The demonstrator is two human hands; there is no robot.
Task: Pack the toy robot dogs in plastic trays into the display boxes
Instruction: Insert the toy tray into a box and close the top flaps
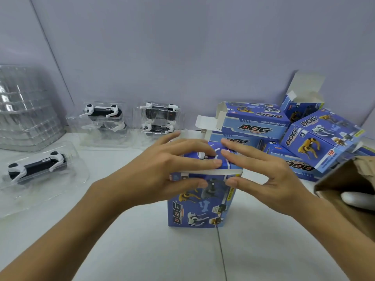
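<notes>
three trayed dogs (37,166), roughly six boxes (199,199)

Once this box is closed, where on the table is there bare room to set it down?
Bare table lies in front of the upright box under both hands, left hand, right hand, and between it and the nearest trayed dog. Crowded: the box pile at right, the cardboard carton, and the trayed dogs along the wall.
</notes>
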